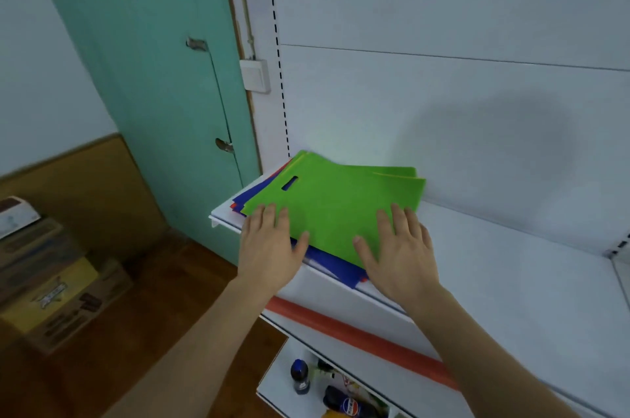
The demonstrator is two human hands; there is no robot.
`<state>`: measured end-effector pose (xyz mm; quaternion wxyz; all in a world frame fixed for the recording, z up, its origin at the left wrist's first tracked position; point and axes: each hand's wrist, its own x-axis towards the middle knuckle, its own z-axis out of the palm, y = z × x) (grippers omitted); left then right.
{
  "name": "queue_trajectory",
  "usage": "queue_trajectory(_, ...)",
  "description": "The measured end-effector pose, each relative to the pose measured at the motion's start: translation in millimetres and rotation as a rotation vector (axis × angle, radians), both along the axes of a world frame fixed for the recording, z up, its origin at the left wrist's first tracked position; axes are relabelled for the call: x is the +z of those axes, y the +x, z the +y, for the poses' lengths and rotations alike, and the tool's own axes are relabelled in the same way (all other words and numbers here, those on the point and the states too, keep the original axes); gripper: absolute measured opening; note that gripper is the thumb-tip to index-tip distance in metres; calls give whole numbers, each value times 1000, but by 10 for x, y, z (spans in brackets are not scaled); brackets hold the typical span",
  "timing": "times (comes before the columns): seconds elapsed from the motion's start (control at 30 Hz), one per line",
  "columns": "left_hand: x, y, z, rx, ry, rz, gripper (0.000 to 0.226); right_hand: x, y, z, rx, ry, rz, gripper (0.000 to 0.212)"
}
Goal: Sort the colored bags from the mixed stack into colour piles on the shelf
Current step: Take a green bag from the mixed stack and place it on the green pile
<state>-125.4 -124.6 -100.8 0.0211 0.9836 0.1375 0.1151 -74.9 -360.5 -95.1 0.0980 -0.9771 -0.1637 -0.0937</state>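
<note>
Head view: the left hand (269, 243) is laid flat on the near left corner of the green bag (335, 203), fingers straight and together, thumb spread along the bag's near edge. The right hand (399, 247) is pressed flat on the near right part of the same bag, fingers straight, nothing pinched or gripped. The green bag is thin, matte and rectangular, with an oblong handle slot cut near its left edge; a second green sheet is seen just under it at the far right corner. Blue bags (337, 264) and a sliver of red are fanned out beneath, at the left and near edges. The stack is set at the left end of a smooth white shelf (511, 264), whose front edge is trimmed with an orange-red strip (358, 335). Behind it a plain white back panel and a slotted upright are seen. A teal door (153, 76), a wall switch (255, 75), wooden flooring and cardboard boxes (51, 281) are seen to the left; bottles (300, 376) are kept on a lower shelf.
</note>
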Motion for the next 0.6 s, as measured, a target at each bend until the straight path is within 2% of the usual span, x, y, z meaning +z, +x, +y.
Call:
queue_trajectory(0.27,-166,519,479,-47,69,96,105,-94,510,355,-36,-123,76,89)
queue_trajectory(0.43,-227,575,483,-159,134,72,99,-140,530,432,-119,-185,116,90)
queue_trajectory(0.6,-181,587,486,-290,113,75,87,-87,287,504,-379,-157,149,88)
